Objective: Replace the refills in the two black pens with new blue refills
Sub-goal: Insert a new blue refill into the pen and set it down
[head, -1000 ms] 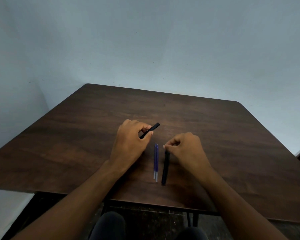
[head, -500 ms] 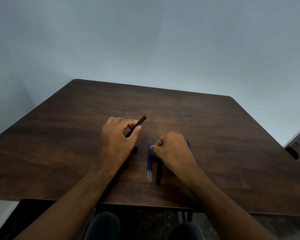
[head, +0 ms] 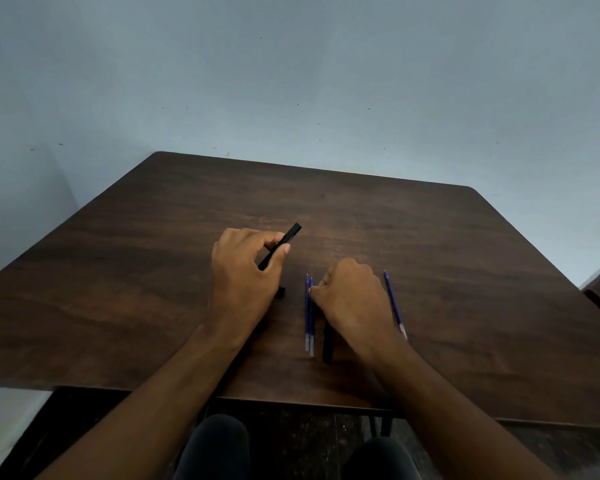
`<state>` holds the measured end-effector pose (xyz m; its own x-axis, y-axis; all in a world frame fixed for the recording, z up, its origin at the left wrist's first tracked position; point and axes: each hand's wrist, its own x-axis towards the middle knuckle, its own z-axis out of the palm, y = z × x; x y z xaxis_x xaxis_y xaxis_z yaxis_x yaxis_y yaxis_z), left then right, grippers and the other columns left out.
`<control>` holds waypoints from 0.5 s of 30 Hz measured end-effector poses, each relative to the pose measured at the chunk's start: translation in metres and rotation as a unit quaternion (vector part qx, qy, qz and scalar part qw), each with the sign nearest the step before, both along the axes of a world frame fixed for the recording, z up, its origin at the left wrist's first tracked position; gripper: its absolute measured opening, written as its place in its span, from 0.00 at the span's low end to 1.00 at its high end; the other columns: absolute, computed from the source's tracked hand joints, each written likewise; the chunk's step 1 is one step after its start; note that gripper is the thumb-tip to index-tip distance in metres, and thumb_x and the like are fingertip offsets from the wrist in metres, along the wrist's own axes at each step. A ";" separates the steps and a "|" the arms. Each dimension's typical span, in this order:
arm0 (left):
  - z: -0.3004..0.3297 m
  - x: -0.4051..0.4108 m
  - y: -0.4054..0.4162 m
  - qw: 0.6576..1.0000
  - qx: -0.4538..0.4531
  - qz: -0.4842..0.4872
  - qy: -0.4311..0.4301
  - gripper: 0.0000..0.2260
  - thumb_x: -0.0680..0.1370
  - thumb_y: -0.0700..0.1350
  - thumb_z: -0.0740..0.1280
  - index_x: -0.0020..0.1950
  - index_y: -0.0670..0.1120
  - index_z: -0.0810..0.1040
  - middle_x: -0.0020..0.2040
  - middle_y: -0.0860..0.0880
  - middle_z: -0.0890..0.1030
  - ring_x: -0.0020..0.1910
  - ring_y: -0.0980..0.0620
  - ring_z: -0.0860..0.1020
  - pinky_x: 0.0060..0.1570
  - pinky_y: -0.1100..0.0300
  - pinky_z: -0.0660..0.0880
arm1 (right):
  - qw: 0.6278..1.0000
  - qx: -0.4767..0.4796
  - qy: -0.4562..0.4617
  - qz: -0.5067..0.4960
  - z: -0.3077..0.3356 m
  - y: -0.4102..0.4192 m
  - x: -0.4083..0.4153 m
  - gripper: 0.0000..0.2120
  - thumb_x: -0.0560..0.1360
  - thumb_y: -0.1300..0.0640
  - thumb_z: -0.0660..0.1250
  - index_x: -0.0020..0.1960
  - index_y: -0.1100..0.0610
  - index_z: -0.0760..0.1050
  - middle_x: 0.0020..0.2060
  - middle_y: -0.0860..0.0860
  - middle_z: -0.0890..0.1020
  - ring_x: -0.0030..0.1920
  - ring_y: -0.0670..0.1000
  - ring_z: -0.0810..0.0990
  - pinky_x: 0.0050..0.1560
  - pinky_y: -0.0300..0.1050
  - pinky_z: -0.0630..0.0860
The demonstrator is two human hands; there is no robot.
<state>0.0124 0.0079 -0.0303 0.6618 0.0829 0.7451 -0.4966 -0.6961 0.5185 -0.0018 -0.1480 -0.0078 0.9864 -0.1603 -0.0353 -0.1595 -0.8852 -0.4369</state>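
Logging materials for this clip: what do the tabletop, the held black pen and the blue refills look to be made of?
Table: dark brown wood or wood-look laminate, with visible grain and a low sheen. Black pen in the left hand: probably matte plastic, uniform black without glints. Blue refills: thin, likely plastic tubes, translucent at the near ends.

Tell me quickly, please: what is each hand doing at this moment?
Left hand: closed, holding a black pen above the table.
Right hand: curled over the second black pen lying on the table; grip cannot be told.
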 end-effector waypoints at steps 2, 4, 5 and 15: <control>0.000 0.000 0.000 1.000 0.005 -0.002 0.005 0.08 0.74 0.45 0.75 0.52 0.46 0.84 0.47 0.52 0.83 0.49 0.53 0.77 0.50 0.48 0.75 | 1.000 -0.007 0.015 -0.001 0.000 0.001 0.001 0.09 0.76 0.48 0.71 0.42 0.53 0.77 0.36 0.49 0.82 0.36 0.49 0.82 0.41 0.50 0.82; -0.001 0.000 0.000 1.000 0.014 -0.004 0.012 0.08 0.74 0.46 0.74 0.52 0.46 0.84 0.47 0.52 0.83 0.49 0.53 0.77 0.50 0.48 0.75 | 1.000 -0.012 0.019 0.000 0.000 0.002 0.002 0.10 0.76 0.48 0.71 0.42 0.53 0.76 0.36 0.49 0.81 0.36 0.49 0.81 0.39 0.48 0.80; -0.002 0.000 0.000 1.000 0.019 -0.004 0.015 0.08 0.74 0.46 0.74 0.51 0.46 0.84 0.46 0.52 0.83 0.49 0.53 0.77 0.50 0.48 0.75 | 1.000 -0.017 0.017 -0.001 0.000 0.002 0.002 0.10 0.75 0.48 0.71 0.41 0.53 0.76 0.36 0.49 0.81 0.35 0.48 0.81 0.38 0.47 0.79; -0.004 0.002 0.000 0.999 0.021 -0.007 0.025 0.07 0.74 0.46 0.75 0.51 0.48 0.84 0.45 0.55 0.83 0.48 0.54 0.76 0.50 0.49 0.74 | 0.996 -0.089 0.010 0.006 0.010 0.011 0.004 0.16 0.75 0.52 0.71 0.36 0.53 0.66 0.36 0.51 0.78 0.38 0.52 0.81 0.42 0.51 0.81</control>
<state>0.0142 0.0077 -0.0347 0.6990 0.0431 0.7138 -0.4807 -0.7107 0.5137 0.0026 -0.1367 0.0017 0.9878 -0.1532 -0.0274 -0.1548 -0.9503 -0.2700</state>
